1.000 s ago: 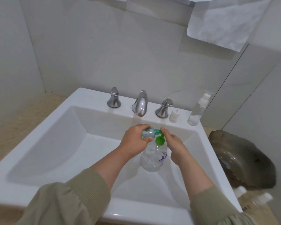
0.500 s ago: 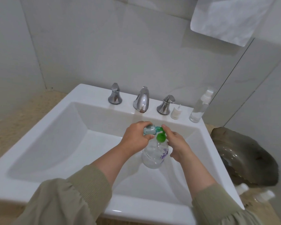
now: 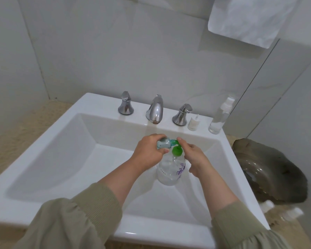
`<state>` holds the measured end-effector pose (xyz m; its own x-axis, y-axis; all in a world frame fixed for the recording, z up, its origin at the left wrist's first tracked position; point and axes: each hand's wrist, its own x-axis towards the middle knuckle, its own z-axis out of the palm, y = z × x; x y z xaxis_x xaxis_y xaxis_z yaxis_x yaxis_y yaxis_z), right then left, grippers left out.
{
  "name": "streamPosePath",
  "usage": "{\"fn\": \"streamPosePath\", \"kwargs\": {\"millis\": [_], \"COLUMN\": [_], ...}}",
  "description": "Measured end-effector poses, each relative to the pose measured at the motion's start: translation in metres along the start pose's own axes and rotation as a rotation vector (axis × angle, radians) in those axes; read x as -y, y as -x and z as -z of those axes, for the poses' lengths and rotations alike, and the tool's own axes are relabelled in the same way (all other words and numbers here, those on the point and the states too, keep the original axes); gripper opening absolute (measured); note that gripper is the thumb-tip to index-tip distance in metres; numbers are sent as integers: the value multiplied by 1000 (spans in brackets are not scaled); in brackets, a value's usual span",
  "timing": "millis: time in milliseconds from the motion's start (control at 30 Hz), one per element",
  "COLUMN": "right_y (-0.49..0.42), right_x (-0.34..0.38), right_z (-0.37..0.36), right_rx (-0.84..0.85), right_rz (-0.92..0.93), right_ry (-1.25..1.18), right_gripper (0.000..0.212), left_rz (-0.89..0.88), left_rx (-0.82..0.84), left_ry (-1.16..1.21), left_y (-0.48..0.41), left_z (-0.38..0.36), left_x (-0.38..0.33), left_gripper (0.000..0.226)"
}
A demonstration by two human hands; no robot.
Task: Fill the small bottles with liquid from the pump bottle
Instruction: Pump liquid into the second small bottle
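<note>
Upright in the sink (image 3: 228, 146) basin, at six o'clock from the tap (image 3: 155, 110): clear pump bottle (image 3: 171, 169). Probably light, thin-walled and springy, slippery once wet; best steadied high at the neck, never squeezed at the belly. At nine o'clock of the green pump head (image 3: 177, 150), lying sideways with mouth to the nozzle: small bottle (image 3: 164, 143), likely featherlight and easily tipped, so best wrapped round the body. Left hand (image 3: 147, 151) reaching in from seven o'clock, fingers curled round that small bottle, thumb underneath. Right hand (image 3: 196, 159) at three o'clock, thumb and forefinger pinching the pump head, remaining fingers loosely bent beside the neck.
</note>
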<state>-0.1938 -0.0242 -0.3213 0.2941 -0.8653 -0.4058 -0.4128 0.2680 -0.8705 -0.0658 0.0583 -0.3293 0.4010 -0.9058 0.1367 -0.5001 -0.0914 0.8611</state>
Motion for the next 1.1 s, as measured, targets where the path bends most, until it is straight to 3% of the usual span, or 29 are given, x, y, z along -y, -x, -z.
{"fn": "streamPosePath", "kwargs": {"millis": [100,233,400,600,800,1100], "right_y": [4,4,6,7,8,9], "right_x": [0,3,3,2,5,4], "right_z": [0,2,1,0,3,2], "right_rx": [28,12,80,52,51,36], "right_rz": [-18,7,-89,-66,-59,-84], "right_ry": [9,-36,-105,-80,-95,-68], "right_gripper": [33,40,50,34,46,33], "left_rz": [10,0,11,5,5,34], "left_rx": [14,5,4,10,5,16], "left_ry": [-1,22,34,10,30,61], "left_y": [1,1,-1,2,-1,1], "left_z": [-1,-1,-1,-1,-1,-1], "left_x": [0,-3,-1,-1,-2,-4], "left_gripper": [38,39,39,38,38,37]}}
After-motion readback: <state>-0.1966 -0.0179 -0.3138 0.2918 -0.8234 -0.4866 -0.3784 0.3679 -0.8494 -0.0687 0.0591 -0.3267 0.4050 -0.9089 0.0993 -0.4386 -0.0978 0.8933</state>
